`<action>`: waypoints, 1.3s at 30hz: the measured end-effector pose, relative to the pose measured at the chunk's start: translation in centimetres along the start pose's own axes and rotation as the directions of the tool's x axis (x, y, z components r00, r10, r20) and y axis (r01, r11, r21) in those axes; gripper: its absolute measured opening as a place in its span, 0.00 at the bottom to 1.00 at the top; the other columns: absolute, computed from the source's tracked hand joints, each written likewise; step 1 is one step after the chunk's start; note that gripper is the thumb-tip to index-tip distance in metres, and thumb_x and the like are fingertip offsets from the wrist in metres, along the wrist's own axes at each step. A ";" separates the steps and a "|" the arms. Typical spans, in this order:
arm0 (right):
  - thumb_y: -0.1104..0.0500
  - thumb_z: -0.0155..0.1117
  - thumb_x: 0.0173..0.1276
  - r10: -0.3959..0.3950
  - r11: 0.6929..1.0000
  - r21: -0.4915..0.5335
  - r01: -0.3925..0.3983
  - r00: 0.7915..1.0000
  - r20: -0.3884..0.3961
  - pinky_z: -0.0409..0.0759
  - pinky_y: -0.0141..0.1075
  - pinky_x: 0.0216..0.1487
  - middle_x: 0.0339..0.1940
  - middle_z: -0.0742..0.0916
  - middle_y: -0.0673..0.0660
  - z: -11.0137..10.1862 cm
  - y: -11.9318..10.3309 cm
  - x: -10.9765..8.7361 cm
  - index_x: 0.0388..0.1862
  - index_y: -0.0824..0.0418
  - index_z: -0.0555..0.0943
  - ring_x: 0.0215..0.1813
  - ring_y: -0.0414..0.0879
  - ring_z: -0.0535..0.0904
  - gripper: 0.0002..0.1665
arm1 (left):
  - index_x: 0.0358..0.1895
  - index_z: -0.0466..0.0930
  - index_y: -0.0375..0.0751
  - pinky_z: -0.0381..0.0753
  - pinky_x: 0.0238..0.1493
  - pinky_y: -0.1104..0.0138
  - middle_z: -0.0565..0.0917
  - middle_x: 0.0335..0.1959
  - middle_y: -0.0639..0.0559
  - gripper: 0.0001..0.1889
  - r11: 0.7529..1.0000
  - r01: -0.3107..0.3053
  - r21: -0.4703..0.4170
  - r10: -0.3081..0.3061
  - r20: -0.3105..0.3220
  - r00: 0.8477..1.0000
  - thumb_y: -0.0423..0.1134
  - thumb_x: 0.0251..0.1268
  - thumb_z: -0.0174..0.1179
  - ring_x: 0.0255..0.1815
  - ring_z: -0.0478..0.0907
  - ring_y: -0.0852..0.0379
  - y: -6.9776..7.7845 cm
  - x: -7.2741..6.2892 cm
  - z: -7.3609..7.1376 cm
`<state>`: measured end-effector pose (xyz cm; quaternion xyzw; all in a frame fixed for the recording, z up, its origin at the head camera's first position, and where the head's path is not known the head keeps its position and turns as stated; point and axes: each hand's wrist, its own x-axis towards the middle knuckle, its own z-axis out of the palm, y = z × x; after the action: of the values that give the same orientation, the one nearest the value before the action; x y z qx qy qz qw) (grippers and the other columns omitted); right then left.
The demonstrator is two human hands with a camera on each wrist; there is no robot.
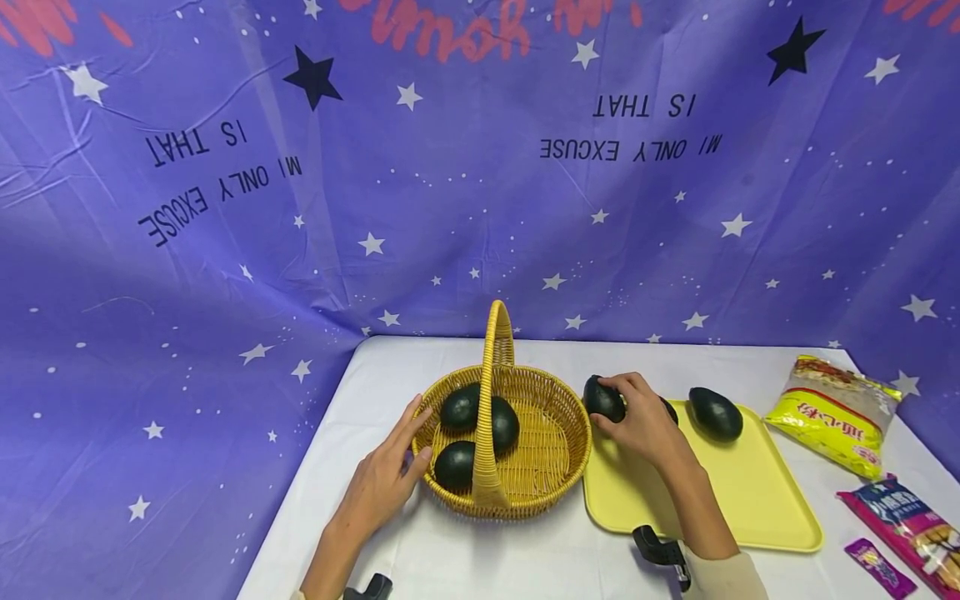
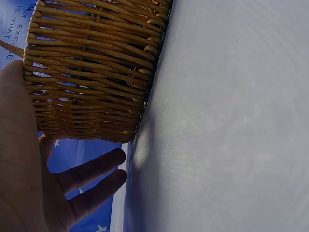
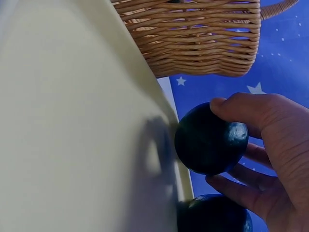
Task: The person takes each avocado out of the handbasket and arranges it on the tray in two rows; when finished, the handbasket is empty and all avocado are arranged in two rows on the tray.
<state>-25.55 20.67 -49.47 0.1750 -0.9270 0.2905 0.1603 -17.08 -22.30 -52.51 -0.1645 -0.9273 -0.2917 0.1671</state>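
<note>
My right hand (image 1: 647,427) pinches a dark green avocado (image 1: 602,400) between thumb and fingers, just right of the wicker basket (image 1: 555,450). In the right wrist view this avocado (image 3: 205,142) appears above the edge of the yellow tray (image 3: 63,121). Three avocados lie in the left half of the basket, one of them (image 1: 453,467) near its front. My left hand (image 1: 378,487) rests against the basket's left rim, its fingers extended. On the tray, one avocado (image 1: 716,414) sits at the back; another (image 1: 670,410) is mostly hidden behind my right hand.
A yellow-labelled food bag (image 1: 836,421) lies right of the tray. Nearer the front are a pink and blue snack pack (image 1: 911,525) and a small purple sachet (image 1: 879,568). The basket's tall handle (image 1: 489,400) arches over its middle. Purple cloth hangs behind the white table.
</note>
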 end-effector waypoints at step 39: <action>0.58 0.80 0.67 0.032 0.997 -0.071 -0.028 0.998 0.051 0.80 0.64 0.61 0.64 0.81 0.70 0.7 -0.3 -0.1 0.69 0.67 0.80 0.61 0.70 0.82 0.35 | 0.84 0.67 0.57 0.85 0.45 0.51 0.59 0.88 0.57 0.30 1.000 0.004 -0.002 -0.004 0.002 1.000 0.49 0.83 0.57 0.45 0.86 0.53 -0.1 0.0 0.1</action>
<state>-25.47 20.08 -49.96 0.1627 -0.9431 0.2553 0.1376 -17.17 -22.25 -52.64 -0.1632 -0.9276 -0.2926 0.1654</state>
